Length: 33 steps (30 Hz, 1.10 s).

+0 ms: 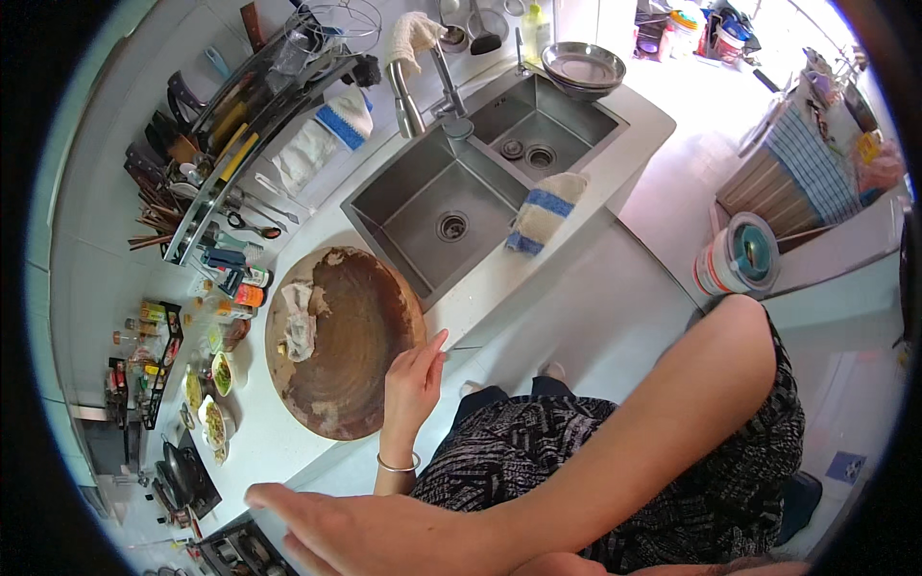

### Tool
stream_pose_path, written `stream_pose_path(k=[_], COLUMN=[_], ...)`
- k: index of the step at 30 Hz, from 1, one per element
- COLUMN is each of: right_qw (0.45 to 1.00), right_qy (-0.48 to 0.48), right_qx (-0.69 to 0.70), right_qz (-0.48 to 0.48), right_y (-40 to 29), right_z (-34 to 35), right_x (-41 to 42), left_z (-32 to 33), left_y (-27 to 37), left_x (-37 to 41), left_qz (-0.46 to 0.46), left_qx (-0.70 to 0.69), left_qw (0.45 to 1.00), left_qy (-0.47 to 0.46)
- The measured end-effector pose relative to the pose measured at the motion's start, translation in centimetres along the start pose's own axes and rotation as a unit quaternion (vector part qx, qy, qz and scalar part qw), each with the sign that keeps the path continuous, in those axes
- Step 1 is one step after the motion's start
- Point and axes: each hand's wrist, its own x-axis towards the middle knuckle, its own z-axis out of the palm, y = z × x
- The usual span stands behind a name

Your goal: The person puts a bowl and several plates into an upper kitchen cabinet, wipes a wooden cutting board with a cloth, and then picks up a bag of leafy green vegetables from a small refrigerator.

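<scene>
My left hand [415, 378], with a bangle at the wrist, is beside the right edge of a large round wooden chopping board [360, 360]. Its fingers are extended and hold nothing; whether it touches the board I cannot tell. My right arm crosses low in the view, close to the camera. The right hand [338, 525] is at lower left, fingers apart and partly cut off by the lower edge, with nothing visible in it. A crumpled, stained cloth [299, 320] lies on the board's left part. Under the board is the white countertop [263, 439].
A double steel sink [439, 191] with a faucet [450, 97] is beyond the board. A striped cloth [545, 212] hangs over its front edge. Stacked metal bowls [583, 65] stand at the far corner. Left are food dishes [215, 421], bottles [238, 309] and a utensil rack [238, 151].
</scene>
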Motion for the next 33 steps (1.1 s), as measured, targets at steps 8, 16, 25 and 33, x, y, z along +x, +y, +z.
stream_pose_path(k=[8,16,25,33], right_qw=[0.981,0.814,0.760,0.761], right_qy=[0.160,0.400,0.516,0.404], right_qx=[-0.076,-0.357,-0.328,-0.471], right_qz=[0.078,0.224,0.219,0.190], right_y=[-1.7,16.7,24.8,33.3], right_z=[-9.6,-23.5,-34.8,-48.0], right_x=[-5.8,-12.3,-14.5,-12.2], left_z=[3.8,12.7,23.6,27.1], left_y=[-0.3,-2.9,-3.0,-1.4], left_x=[7.8,16.7,21.0,22.9], left_qz=[0.024,0.154,0.123,-0.002], left_qx=[-0.057,-0.164,-0.190,-0.047], left_qw=[0.996,0.956,0.940,0.989], left_qy=[-0.062,-0.188,-0.257,-0.141])
